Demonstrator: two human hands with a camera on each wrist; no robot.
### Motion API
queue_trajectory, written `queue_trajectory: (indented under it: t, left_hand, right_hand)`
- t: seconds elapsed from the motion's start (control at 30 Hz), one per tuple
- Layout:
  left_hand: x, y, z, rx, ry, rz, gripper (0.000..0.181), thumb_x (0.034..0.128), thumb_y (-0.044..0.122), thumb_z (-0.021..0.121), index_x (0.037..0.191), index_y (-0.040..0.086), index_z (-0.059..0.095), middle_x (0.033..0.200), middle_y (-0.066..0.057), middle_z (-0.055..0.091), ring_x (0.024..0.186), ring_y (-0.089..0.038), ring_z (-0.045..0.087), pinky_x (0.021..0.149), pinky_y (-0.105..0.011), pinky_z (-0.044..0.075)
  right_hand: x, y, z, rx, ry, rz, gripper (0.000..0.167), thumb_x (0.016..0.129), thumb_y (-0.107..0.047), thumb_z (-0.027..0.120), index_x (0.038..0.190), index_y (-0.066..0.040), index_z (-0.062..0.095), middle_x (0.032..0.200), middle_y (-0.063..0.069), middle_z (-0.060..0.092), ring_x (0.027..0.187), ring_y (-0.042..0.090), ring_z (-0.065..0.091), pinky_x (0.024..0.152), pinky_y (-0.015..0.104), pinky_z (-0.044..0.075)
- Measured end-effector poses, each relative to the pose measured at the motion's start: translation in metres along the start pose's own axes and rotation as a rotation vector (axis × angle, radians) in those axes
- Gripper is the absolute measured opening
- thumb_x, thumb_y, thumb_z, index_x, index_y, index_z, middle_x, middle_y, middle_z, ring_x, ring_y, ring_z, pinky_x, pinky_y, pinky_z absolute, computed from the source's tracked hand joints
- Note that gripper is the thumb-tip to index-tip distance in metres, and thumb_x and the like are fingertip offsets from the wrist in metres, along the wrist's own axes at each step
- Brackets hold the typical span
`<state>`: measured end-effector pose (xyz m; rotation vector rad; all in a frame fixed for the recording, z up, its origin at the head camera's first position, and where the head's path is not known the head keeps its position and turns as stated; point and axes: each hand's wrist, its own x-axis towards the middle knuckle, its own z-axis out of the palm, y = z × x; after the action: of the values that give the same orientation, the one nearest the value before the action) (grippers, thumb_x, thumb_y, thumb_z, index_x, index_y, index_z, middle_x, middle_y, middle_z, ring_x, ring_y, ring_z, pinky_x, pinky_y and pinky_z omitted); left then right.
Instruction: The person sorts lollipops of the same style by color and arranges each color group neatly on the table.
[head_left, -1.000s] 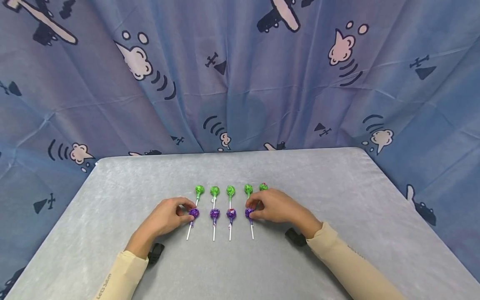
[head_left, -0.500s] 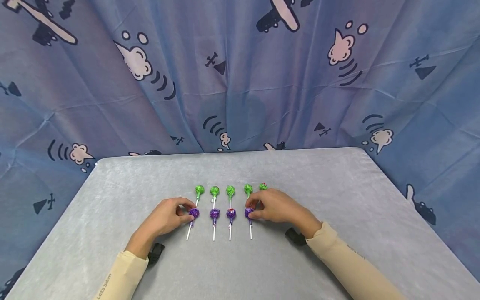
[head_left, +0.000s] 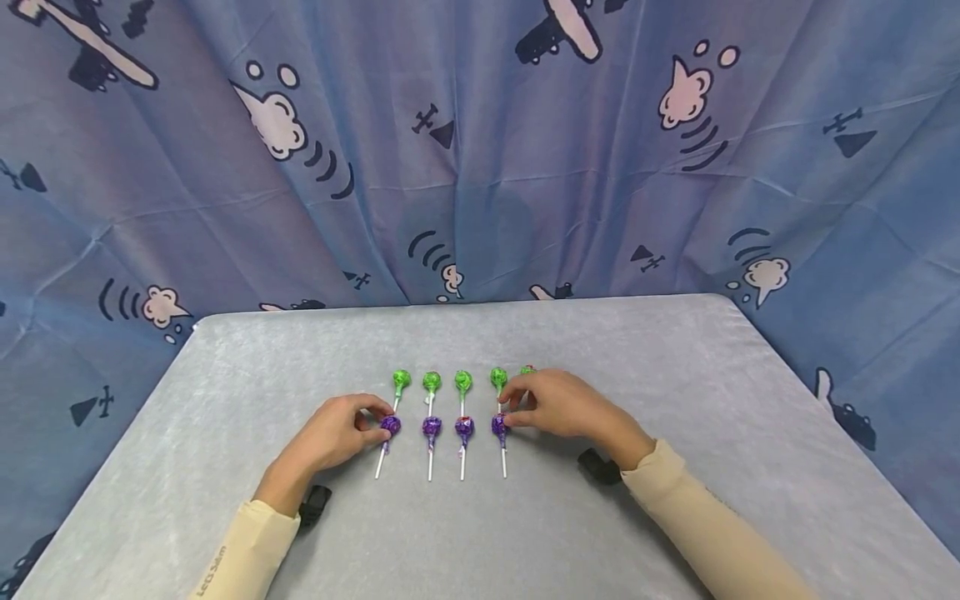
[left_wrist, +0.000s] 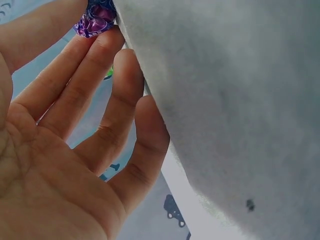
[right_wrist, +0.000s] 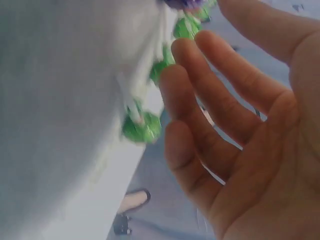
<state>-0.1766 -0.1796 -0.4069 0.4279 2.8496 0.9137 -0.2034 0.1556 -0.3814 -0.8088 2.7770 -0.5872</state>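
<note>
Several green-wrapped lollipops point(head_left: 462, 381) form a back row on the table, and several purple-wrapped lollipops point(head_left: 464, 427) lie in front of them, sticks toward me. My left hand point(head_left: 333, 433) pinches the head of the leftmost purple lollipop point(head_left: 390, 425) between thumb and fingers; the left wrist view shows that purple head point(left_wrist: 97, 19) at the fingertips. My right hand point(head_left: 558, 404) is at the rightmost purple lollipop point(head_left: 499, 425), its thumb tip beside the head and its fingers parted. It partly covers the rightmost green lollipop point(head_left: 528, 369). In the right wrist view the fingers spread near a green lollipop point(right_wrist: 142, 129).
A grey-white cloth covers the table point(head_left: 420, 542). Behind it hangs a blue curtain point(head_left: 480, 167) printed with planes and clouds. Dark wrist-worn devices sit under both wrists, the left device point(head_left: 313, 504) close to the tabletop.
The rightmost purple lollipop's stick has been turned straighter. My right hand has since loosened and lifted slightly up and to the right. My left hand has stayed on its lollipop.
</note>
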Motion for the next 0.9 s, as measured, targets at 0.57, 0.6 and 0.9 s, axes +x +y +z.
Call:
queue_trajectory:
  t: [0.57, 0.6, 0.9]
  left_hand:
    - [0.003, 0.003, 0.005, -0.020, -0.015, 0.002, 0.023, 0.0839, 0.016, 0.079, 0.107, 0.015, 0.074, 0.099, -0.001, 0.072, 0.076, -0.010, 0.054, 0.066, -0.027, 0.043]
    - [0.003, 0.002, 0.006, -0.019, -0.018, 0.003, 0.023, 0.0839, 0.017, 0.079, 0.106, 0.015, 0.074, 0.099, -0.001, 0.072, 0.076, -0.010, 0.054, 0.067, -0.027, 0.043]
    - [0.004, -0.004, -0.006, -0.044, -0.047, 0.015, 0.030, 0.0851, 0.029, 0.079, 0.111, 0.016, 0.072, 0.100, 0.002, 0.072, 0.083, -0.010, 0.059, 0.071, -0.029, 0.046]
  right_hand:
    - [-0.013, 0.104, -0.041, -0.185, 0.273, 0.270, 0.022, 0.096, -0.023, 0.064, 0.111, -0.011, 0.074, 0.107, 0.009, 0.074, 0.098, 0.030, 0.065, 0.083, 0.049, 0.051]
    - [-0.014, 0.108, -0.040, -0.209, 0.297, 0.267, 0.021, 0.096, -0.023, 0.064, 0.109, -0.011, 0.075, 0.106, 0.009, 0.074, 0.099, 0.032, 0.064, 0.084, 0.051, 0.050]
    - [-0.014, 0.104, -0.030, -0.337, 0.438, 0.203, 0.041, 0.104, -0.038, 0.049, 0.107, -0.005, 0.074, 0.113, 0.014, 0.073, 0.107, 0.036, 0.061, 0.093, 0.052, 0.047]
